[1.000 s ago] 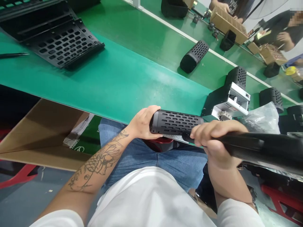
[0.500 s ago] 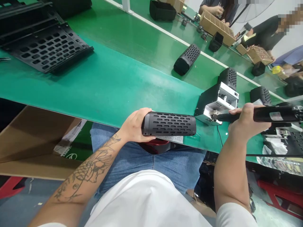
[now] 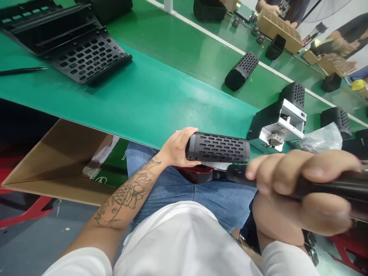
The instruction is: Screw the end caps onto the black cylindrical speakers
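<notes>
Speaker (image 3: 217, 147) is lying lengthwise on the green bench (image 3: 149, 99) edge, and I'm seeing my left hand (image 3: 176, 147) wrapping its left end. My right hand (image 3: 299, 191) is clenching the black tool (image 3: 330, 188), whose tip is sitting just below the speaker's right end.

Between the two hands, at the near edge of the table (image 3: 149, 99): a perforated cylinder (image 3: 218, 147), lying on its side, left end inside the left hand (image 3: 178, 147). Just right of that cylinder, close to the camera: the right hand (image 3: 299, 191), wrapped around a long tool (image 3: 330, 188). Behind the right hand, on the table: a small box device (image 3: 277, 124) and a plastic bag (image 3: 322, 140). Farther behind, well apart: a second cylinder (image 3: 241, 71). Far left of the left hand, at the back: a slotted tray (image 3: 83, 50). Below the table, left of the left forearm: a cardboard box (image 3: 57, 161).
</notes>
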`<state>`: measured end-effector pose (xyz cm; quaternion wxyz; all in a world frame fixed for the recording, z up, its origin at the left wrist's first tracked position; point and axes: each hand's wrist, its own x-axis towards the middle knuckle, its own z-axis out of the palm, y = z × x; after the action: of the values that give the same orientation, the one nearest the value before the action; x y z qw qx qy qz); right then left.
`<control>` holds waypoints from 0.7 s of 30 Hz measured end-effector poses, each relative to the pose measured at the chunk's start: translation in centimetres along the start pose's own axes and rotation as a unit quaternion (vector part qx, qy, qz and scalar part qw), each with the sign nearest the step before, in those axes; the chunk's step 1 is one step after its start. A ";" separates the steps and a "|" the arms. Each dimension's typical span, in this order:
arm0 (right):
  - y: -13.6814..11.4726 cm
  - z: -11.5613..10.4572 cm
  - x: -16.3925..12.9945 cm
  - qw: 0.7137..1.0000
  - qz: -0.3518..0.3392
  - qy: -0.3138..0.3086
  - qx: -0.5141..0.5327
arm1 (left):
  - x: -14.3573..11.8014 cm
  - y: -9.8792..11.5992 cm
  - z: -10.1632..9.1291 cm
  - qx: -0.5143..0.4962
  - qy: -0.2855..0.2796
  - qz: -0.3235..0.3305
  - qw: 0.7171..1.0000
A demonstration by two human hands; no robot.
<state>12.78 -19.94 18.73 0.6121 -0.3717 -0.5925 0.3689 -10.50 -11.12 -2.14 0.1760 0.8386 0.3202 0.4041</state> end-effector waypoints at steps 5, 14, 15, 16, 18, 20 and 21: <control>3.1 4.5 0.9 0.992 -0.036 -0.095 0.075 | 0.2 0.4 0.2 -0.020 0.016 -0.004 1.000; 6.1 5.7 1.7 0.990 -0.013 -0.131 0.040 | 0.2 0.6 0.4 -0.014 0.025 0.002 1.000; 6.1 5.7 1.7 0.989 -0.010 -0.141 0.045 | 0.2 0.6 0.4 -0.016 0.024 0.001 1.000; 6.2 5.8 1.7 0.988 -0.008 -0.147 0.051 | 0.2 0.6 0.4 -0.018 0.023 -0.001 1.000; 6.3 5.9 1.8 0.987 -0.006 -0.153 0.056 | 0.3 0.7 0.4 -0.019 0.021 -0.005 1.000; 6.4 5.9 1.8 0.986 0.001 -0.156 0.057 | 0.3 0.7 0.5 -0.014 0.022 -0.008 1.000; 6.4 5.9 1.9 0.986 0.005 -0.159 0.058 | 0.3 0.7 0.5 -0.011 0.024 -0.007 1.000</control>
<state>6.84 -15.27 13.97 0.5292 -0.2752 -0.6578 0.4599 -9.70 -11.48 -1.86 0.1807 0.8245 0.3255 0.4261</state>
